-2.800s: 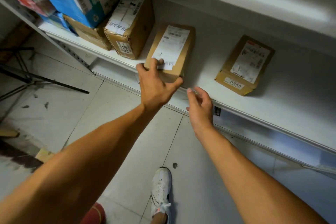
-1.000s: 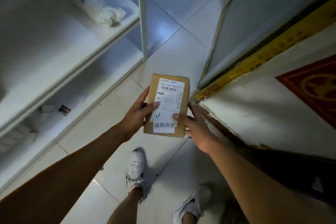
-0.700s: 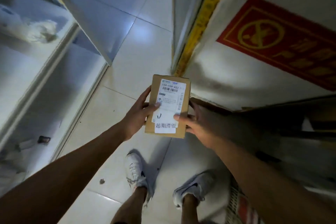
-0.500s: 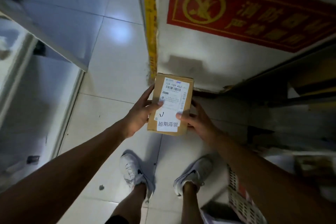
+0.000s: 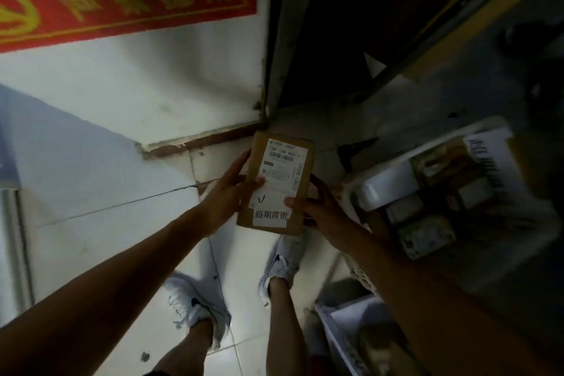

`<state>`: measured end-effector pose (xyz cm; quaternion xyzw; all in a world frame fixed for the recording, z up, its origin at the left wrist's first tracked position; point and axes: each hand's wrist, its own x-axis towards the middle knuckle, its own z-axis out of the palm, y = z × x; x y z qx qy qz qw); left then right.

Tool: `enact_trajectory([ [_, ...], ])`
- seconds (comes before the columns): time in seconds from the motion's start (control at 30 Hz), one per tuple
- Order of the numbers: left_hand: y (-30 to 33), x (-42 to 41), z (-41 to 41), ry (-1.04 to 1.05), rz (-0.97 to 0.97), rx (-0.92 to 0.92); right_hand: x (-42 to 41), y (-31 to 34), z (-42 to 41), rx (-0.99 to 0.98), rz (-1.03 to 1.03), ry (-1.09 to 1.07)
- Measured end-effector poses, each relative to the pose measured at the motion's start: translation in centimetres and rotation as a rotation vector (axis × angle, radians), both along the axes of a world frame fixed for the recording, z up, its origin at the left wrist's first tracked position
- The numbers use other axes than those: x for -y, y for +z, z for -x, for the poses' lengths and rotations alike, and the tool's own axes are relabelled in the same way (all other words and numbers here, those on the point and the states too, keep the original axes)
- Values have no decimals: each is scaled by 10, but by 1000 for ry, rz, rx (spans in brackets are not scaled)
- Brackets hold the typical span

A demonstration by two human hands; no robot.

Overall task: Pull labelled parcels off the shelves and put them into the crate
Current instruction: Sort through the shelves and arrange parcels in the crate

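You've got the labelled parcel held in the air, w/ the crate just to the right of it and lower, so the coming move is rightward and down. The parcel's long axis runs away from you, label up. Your left hand clamps the parcel's left edge, thumb on the label; your right hand clamps the right edge near the bottom corner, fingers curled behind. The right hand is nearer the crate (other parcels already lie inside, so aim for a gap).
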<state>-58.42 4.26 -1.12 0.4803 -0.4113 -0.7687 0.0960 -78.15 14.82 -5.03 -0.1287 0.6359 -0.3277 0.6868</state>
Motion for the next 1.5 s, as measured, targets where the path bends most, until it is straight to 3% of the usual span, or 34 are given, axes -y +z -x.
enact_trajectory([
  [0.27,-28,-31,133,-266,-76,89,-84,-8,102,-15,-49,-206],
  [0.43,-48,-55,202,-479,-86,45,-132,-20,156,-61,-90,-336],
  [0.67,-80,-94,280,-679,-104,57,-189,-49,189,-100,-114,-514],
  [1.0,-117,-148,320,-785,-180,201,-259,-70,215,-67,-203,-625],
  [1.13,-128,-159,331,-824,-192,207,-267,-82,217,-31,-298,-785],
  [1.3,-146,-164,347,-976,-56,227,-264,-103,210,-23,-332,-924],
  [1.5,-175,-149,376,-1048,-22,228,-248,-135,217,-38,-307,-1041],
])
